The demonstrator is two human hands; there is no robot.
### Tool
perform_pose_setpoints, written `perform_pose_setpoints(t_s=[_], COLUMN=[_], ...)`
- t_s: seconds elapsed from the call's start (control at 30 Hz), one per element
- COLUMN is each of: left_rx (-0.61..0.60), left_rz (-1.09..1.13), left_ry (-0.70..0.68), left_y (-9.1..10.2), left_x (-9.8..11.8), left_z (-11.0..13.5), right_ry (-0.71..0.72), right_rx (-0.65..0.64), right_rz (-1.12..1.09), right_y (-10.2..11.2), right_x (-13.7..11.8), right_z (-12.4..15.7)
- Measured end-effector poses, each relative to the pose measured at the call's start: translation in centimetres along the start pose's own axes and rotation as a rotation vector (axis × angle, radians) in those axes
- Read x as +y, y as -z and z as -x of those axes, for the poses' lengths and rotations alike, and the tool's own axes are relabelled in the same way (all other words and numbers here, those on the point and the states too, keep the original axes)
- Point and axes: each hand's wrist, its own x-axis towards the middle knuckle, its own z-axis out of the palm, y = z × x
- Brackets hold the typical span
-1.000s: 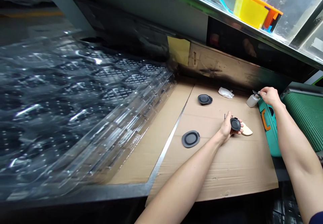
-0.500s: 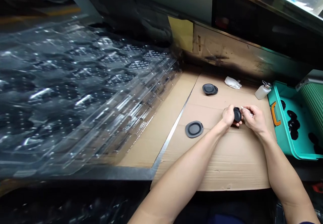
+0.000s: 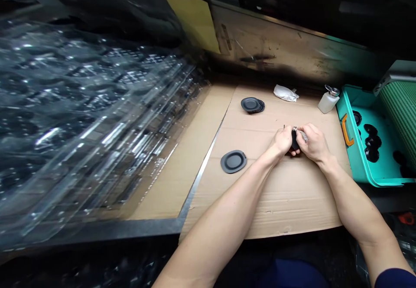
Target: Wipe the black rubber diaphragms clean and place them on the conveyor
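Well, the left hand (image 3: 282,140) and the right hand (image 3: 312,144) are closing together on a black disc (image 3: 294,140)

The left hand is clamping the black disc, which is standing nearly on edge and is mostly hidden between both hands, above the middle of a cardboard sheet (image 3: 286,201). The right hand is pinching a pale wipe (image 3: 303,135) between its fingers and thumb and pressing it up to the disc; the fingers are hiding the exact contact. Just beside the left hand, at 11 o'clock, a small dark object (image 3: 284,127) is sticking up, too small to name.

A stack of black discs (image 3: 252,105) is sitting at 10 o'clock, and a single black disc (image 3: 233,161) is lying at 8 o'clock. A crumpled white packet (image 3: 285,92) is lying at 12 o'clock, and a plastic dispensing bottle (image 3: 328,101) with a metal top is standing at 2 o'clock. At 3 o'clock, a teal crate (image 3: 355,160) with an orange handle (image 3: 346,130) is holding more black discs (image 3: 372,147). Clear plastic trays (image 3: 81,106) are piling up at 9 o'clock.
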Motion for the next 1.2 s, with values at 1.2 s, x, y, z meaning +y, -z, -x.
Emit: perform_pose_setpoints(t_s=[1.2], left_rx=[0.011], left_rz=[-0.242], left_ry=[-0.031], left_y=[-0.2], left_x=[-0.2], left_z=[0.7], right_ry=[-0.125], right_rx=[-0.207], right_rz=[0.189], right_y=[1.1], right_x=[-0.8], right_z=[0.0])
